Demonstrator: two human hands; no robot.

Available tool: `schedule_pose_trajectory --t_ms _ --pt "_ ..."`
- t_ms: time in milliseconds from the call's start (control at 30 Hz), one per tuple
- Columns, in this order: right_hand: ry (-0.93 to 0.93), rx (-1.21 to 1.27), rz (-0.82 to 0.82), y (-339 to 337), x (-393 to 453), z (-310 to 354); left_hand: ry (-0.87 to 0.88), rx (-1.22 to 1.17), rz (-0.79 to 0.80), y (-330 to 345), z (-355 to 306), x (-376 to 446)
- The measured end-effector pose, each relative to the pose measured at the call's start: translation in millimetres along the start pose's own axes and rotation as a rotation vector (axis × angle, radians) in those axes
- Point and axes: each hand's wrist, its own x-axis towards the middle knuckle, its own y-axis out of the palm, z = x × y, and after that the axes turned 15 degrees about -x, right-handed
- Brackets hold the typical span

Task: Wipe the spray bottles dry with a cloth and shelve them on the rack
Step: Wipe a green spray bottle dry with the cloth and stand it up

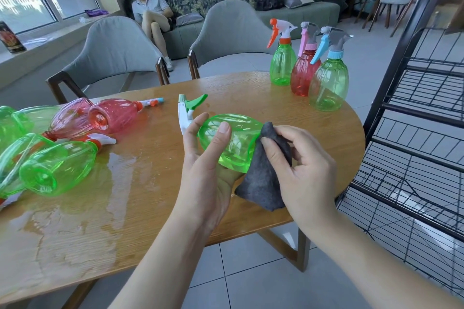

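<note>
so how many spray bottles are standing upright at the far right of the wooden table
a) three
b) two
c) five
a) three stand upright: a green plastic bottle with orange trigger, a red bottle with pink trigger and a green bottle with blue trigger; the others lie on their sides.

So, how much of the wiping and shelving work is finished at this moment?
Three bottles stand upright at the table's far end, probably wiped. The left hand holds a green bottle while the right hand rubs it with the grey cloth. Several bottles lie beside spilled water. The rack shows no bottles yet.
</note>
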Motion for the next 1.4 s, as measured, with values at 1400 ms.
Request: schedule_pose_trajectory --t_ms 1400 --pt "-0.202 -0.256 -0.094 -4 65 -24 0.292 1.392 0.406 -23 3 5"
